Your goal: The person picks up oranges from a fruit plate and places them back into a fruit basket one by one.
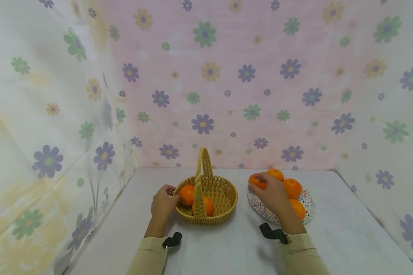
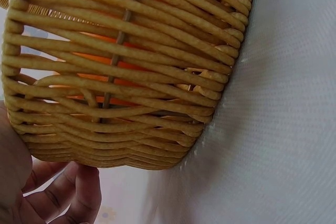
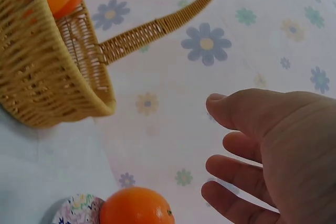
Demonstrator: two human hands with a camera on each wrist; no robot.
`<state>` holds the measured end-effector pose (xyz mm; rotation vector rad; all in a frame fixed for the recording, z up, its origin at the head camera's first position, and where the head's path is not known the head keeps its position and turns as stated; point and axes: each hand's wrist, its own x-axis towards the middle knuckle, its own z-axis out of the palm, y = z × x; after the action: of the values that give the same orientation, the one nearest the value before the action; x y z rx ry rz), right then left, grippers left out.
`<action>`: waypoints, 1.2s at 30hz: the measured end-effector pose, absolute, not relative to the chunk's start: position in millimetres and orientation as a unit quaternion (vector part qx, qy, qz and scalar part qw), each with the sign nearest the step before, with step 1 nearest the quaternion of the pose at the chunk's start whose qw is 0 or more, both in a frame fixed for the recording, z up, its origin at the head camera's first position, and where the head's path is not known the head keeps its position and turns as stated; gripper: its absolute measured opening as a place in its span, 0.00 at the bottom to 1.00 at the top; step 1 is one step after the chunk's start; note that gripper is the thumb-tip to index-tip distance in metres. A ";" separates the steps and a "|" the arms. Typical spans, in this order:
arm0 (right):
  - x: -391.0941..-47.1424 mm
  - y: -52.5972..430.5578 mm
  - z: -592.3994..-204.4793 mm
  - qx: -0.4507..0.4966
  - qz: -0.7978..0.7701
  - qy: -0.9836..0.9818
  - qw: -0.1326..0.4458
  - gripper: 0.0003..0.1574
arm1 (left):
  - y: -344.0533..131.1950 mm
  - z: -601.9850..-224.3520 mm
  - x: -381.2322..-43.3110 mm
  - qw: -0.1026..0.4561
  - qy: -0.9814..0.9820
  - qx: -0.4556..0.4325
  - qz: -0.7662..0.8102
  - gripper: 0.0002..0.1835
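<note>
A yellow-tan wicker basket (image 1: 228, 187) with a tall arched handle stands on the table, two oranges (image 1: 187, 195) lying in its left part. My left hand (image 1: 162, 204) holds the basket's left rim; in the left wrist view its curled fingers (image 2: 86, 195) are at the basket's end, and its thumb is hidden. Over the left side of a speckled plate (image 1: 264, 208) is my right hand (image 1: 271, 193), near an orange (image 1: 256, 182). The right wrist view shows its fingers (image 3: 236, 169) loosely bent and apart from that orange (image 3: 135, 206), with nothing held.
More oranges (image 1: 292, 188) lie on the plate, partly behind the right hand and wrist. A white cloth covers the table (image 1: 210, 248). Flower-print cloth walls (image 1: 227, 130) stand at the back and both sides. A dark wrist mount (image 1: 272, 232) sticks out beside the right sleeve.
</note>
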<state>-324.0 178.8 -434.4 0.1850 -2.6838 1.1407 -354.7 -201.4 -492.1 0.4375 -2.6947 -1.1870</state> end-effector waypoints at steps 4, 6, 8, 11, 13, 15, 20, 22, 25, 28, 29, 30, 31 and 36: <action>-326.4 188.6 -433.7 0.035 0.404 -0.909 0.094 0.34 | -201.0 -490.9 -354.9 0.082 -0.901 0.146 -0.400 0.18; -328.0 192.4 -434.8 0.029 0.407 -0.908 0.091 0.33 | -200.6 -490.9 -355.2 0.081 -0.901 0.147 -0.401 0.18; -329.7 195.7 -436.7 0.021 0.406 -0.909 0.092 0.32 | -200.3 -490.8 -355.0 0.080 -0.901 0.147 -0.401 0.18; -331.8 201.0 -439.0 0.014 0.407 -0.908 0.099 0.32 | -200.2 -490.6 -354.3 0.080 -0.901 0.149 -0.400 0.18; -332.3 205.2 -439.8 0.011 0.409 -0.906 0.104 0.33 | -200.6 -490.9 -354.1 0.080 -0.901 0.149 -0.400 0.18; -332.4 210.1 -440.3 0.009 0.414 -0.904 0.107 0.33 | -200.9 -490.9 -353.7 0.080 -0.901 0.148 -0.400 0.18; -331.1 221.6 -442.1 0.011 0.400 -0.908 0.127 0.33 | -200.8 -490.3 -353.7 0.077 -0.900 0.146 -0.403 0.19; -330.6 225.2 -442.4 0.003 0.393 -0.909 0.138 0.32 | -200.7 -490.5 -354.4 0.077 -0.900 0.146 -0.404 0.19; -331.6 230.3 -444.2 -0.014 0.395 -0.907 0.142 0.32 | -201.0 -491.2 -355.1 0.078 -0.899 0.144 -0.406 0.18; -333.3 234.1 -446.4 -0.027 0.401 -0.905 0.137 0.32 | -201.3 -491.2 -354.4 0.079 -0.898 0.143 -0.408 0.18; -333.9 235.3 -447.1 -0.031 0.402 -0.905 0.135 0.32 | -201.2 -491.2 -354.1 0.079 -0.898 0.143 -0.409 0.18; -334.5 236.4 -447.6 -0.036 0.402 -0.905 0.134 0.31 | -201.1 -491.1 -353.9 0.078 -0.898 0.143 -0.410 0.18; -334.3 237.0 -447.4 -0.041 0.401 -0.906 0.132 0.32 | -201.1 -491.2 -353.9 0.078 -0.897 0.143 -0.410 0.18; -332.8 240.6 -446.0 -0.074 0.411 -0.899 0.127 0.33 | -201.3 -491.8 -353.2 0.079 -0.896 0.142 -0.412 0.18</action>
<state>-332.8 240.6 -446.0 -0.2167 -2.6173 1.1974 -353.2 -201.3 -491.8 0.4263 -2.6823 -1.2326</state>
